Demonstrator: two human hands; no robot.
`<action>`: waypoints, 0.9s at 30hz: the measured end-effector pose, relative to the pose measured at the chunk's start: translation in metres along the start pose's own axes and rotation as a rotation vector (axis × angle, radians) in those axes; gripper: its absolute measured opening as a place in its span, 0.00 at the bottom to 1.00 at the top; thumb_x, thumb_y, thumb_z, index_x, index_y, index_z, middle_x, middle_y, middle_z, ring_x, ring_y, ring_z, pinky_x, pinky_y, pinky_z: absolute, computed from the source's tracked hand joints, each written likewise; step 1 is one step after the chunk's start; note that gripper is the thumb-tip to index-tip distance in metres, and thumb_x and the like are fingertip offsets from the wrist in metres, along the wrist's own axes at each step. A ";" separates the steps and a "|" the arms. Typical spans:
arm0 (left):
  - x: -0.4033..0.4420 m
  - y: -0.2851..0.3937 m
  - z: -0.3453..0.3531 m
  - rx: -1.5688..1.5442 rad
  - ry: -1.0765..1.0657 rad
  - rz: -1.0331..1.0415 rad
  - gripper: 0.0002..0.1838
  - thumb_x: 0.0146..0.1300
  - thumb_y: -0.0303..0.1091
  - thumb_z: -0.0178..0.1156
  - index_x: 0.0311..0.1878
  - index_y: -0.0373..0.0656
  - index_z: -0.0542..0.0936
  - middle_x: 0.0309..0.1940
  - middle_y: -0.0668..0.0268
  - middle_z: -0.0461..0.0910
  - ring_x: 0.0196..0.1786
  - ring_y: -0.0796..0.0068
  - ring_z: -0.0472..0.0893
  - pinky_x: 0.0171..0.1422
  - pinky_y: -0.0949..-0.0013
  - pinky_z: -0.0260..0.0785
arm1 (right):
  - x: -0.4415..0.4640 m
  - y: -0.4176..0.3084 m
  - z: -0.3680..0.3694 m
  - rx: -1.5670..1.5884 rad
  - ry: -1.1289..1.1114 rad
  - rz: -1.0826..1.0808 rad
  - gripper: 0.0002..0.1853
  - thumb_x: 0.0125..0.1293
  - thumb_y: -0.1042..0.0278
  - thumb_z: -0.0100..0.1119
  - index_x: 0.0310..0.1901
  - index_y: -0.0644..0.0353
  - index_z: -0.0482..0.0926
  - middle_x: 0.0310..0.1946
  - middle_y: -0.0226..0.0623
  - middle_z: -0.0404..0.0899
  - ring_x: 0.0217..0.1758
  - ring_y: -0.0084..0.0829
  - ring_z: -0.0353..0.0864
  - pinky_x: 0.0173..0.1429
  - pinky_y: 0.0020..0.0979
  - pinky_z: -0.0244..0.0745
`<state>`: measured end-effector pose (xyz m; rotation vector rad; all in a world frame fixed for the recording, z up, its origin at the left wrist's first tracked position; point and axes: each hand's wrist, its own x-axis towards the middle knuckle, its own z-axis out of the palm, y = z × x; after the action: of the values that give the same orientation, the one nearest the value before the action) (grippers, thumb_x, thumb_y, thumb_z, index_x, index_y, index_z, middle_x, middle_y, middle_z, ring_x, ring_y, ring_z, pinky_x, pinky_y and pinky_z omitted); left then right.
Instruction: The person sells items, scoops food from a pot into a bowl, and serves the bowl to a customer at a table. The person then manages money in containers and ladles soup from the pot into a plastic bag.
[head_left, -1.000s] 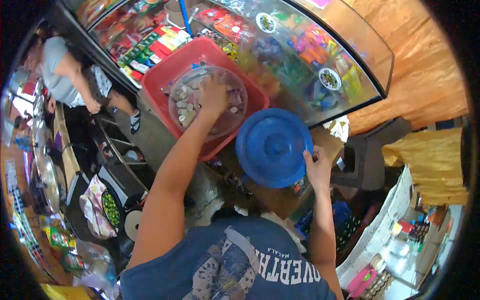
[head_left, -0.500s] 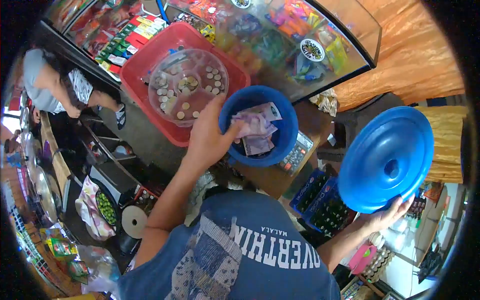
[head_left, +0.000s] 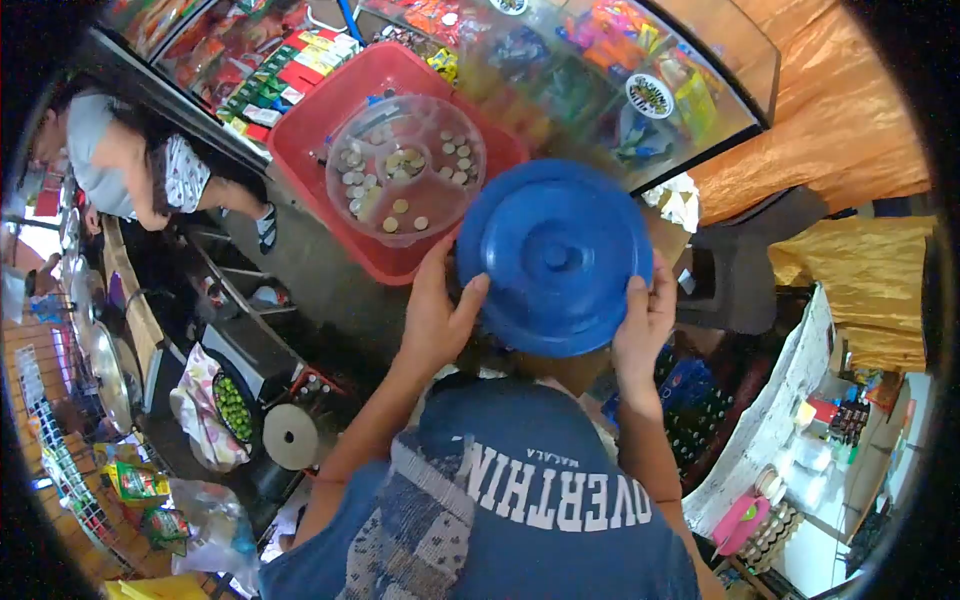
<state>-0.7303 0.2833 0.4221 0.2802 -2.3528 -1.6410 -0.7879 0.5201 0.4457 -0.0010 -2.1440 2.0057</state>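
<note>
A round blue lid with a central knob covers the blue bucket, whose inside is hidden. At the lid's left edge, my left hand has its thumb at the rim and its fingers curved round the side. My right hand grips the opposite edge, thumb on top. Beyond my left hand, a clear divided tray holds several coins in its compartments. That tray rests in a red basin.
A glass case of colourful packets spans the back. Another person is at the left. Below them are a bowl of green fruit and a paper roll. Bottle crates stand at the right.
Half a second ago my left hand was at banknotes in the uncovered bucket and my right hand held the lid far right. Now the lid covers the bucket, with both hands at its edges.
</note>
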 end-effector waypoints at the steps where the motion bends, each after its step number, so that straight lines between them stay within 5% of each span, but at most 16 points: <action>1: 0.002 0.001 -0.003 0.014 -0.004 -0.009 0.29 0.66 0.38 0.58 0.64 0.32 0.64 0.54 0.53 0.73 0.58 0.61 0.72 0.65 0.64 0.62 | 0.000 -0.011 0.006 0.008 0.000 0.016 0.21 0.70 0.72 0.48 0.63 0.67 0.66 0.56 0.42 0.73 0.58 0.32 0.72 0.64 0.31 0.64; 4: 0.015 0.020 -0.028 -0.616 0.073 -0.319 0.24 0.69 0.39 0.54 0.62 0.33 0.67 0.53 0.61 0.75 0.52 0.71 0.74 0.59 0.66 0.67 | 0.009 -0.029 0.018 -0.382 -0.105 -0.101 0.21 0.71 0.66 0.48 0.62 0.67 0.68 0.57 0.41 0.73 0.58 0.32 0.73 0.64 0.30 0.64; 6: 0.038 -0.006 -0.059 -0.416 0.251 -0.200 0.23 0.69 0.38 0.52 0.62 0.34 0.67 0.51 0.58 0.75 0.50 0.68 0.76 0.55 0.65 0.70 | 0.035 -0.031 0.018 -0.419 -0.325 0.080 0.22 0.70 0.63 0.50 0.62 0.64 0.69 0.58 0.43 0.73 0.59 0.33 0.73 0.64 0.32 0.66; 8: 0.075 0.002 -0.074 -0.676 0.603 -0.107 0.23 0.71 0.37 0.50 0.64 0.35 0.63 0.54 0.57 0.72 0.51 0.61 0.77 0.54 0.56 0.72 | 0.057 -0.030 0.012 -0.516 -0.477 0.106 0.25 0.63 0.61 0.59 0.61 0.59 0.70 0.57 0.45 0.74 0.59 0.37 0.75 0.62 0.36 0.69; 9: 0.096 -0.018 -0.086 -0.622 0.632 0.035 0.22 0.70 0.37 0.50 0.63 0.36 0.63 0.54 0.57 0.72 0.50 0.63 0.77 0.47 0.60 0.75 | 0.064 -0.029 0.012 -0.527 -0.459 0.103 0.25 0.63 0.61 0.59 0.61 0.59 0.70 0.57 0.45 0.74 0.59 0.37 0.75 0.62 0.36 0.69; 10: 0.112 -0.027 -0.096 -0.551 0.627 -0.022 0.29 0.68 0.41 0.54 0.67 0.37 0.60 0.58 0.53 0.70 0.51 0.60 0.77 0.52 0.57 0.73 | 0.070 -0.027 0.018 -0.671 -0.626 -0.075 0.30 0.59 0.62 0.63 0.63 0.59 0.68 0.59 0.48 0.72 0.58 0.42 0.76 0.60 0.38 0.71; 13: 0.157 -0.073 -0.110 -0.581 0.633 -0.099 0.28 0.66 0.38 0.58 0.65 0.38 0.62 0.56 0.55 0.71 0.49 0.64 0.77 0.50 0.62 0.73 | 0.063 0.009 0.047 -0.840 -0.897 -0.437 0.41 0.46 0.67 0.70 0.65 0.55 0.65 0.62 0.53 0.64 0.58 0.54 0.73 0.62 0.46 0.70; 17: 0.162 -0.067 -0.105 -0.612 0.502 -0.186 0.27 0.65 0.36 0.60 0.63 0.39 0.63 0.54 0.57 0.72 0.47 0.68 0.77 0.48 0.68 0.72 | 0.044 0.046 0.079 -1.210 -1.134 -0.300 0.40 0.54 0.68 0.62 0.69 0.54 0.57 0.68 0.66 0.50 0.56 0.62 0.74 0.58 0.45 0.75; 20: 0.136 -0.084 -0.103 -0.528 0.516 -0.168 0.29 0.68 0.35 0.56 0.66 0.35 0.58 0.59 0.56 0.68 0.58 0.67 0.71 0.57 0.61 0.68 | 0.041 0.081 0.083 -1.361 -1.085 -0.325 0.31 0.63 0.73 0.46 0.70 0.54 0.57 0.71 0.66 0.42 0.55 0.64 0.75 0.58 0.46 0.76; 22: 0.105 -0.083 -0.100 -0.438 0.575 0.086 0.29 0.68 0.33 0.56 0.67 0.34 0.58 0.61 0.56 0.66 0.63 0.66 0.66 0.67 0.62 0.59 | 0.041 0.082 0.079 -1.327 -1.070 -0.266 0.30 0.63 0.73 0.47 0.69 0.53 0.60 0.70 0.65 0.46 0.60 0.62 0.70 0.61 0.46 0.71; 24: 0.066 -0.076 -0.096 -0.231 0.808 -0.043 0.28 0.68 0.31 0.55 0.68 0.37 0.59 0.62 0.56 0.66 0.64 0.66 0.66 0.66 0.66 0.58 | 0.042 0.081 0.078 -1.294 -1.068 -0.204 0.29 0.62 0.72 0.48 0.67 0.51 0.62 0.69 0.64 0.50 0.65 0.61 0.66 0.65 0.46 0.67; 26: 0.032 -0.101 -0.091 -0.161 0.838 -0.098 0.28 0.68 0.31 0.55 0.68 0.37 0.59 0.61 0.57 0.66 0.63 0.67 0.67 0.66 0.66 0.58 | 0.049 0.082 0.081 -0.896 -0.696 0.338 0.27 0.59 0.73 0.50 0.64 0.54 0.67 0.60 0.61 0.67 0.59 0.55 0.72 0.60 0.44 0.71; 27: 0.018 -0.118 -0.086 -0.085 0.859 -0.140 0.28 0.68 0.31 0.55 0.68 0.38 0.59 0.61 0.57 0.67 0.63 0.67 0.67 0.66 0.66 0.58 | 0.054 0.078 0.079 -0.902 -0.704 0.334 0.27 0.59 0.73 0.50 0.64 0.54 0.67 0.60 0.61 0.67 0.59 0.55 0.72 0.60 0.44 0.71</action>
<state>-0.7183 0.1606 0.3414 0.9314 -1.6292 -1.2873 -0.8639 0.4555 0.3719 0.2553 -3.5178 1.0279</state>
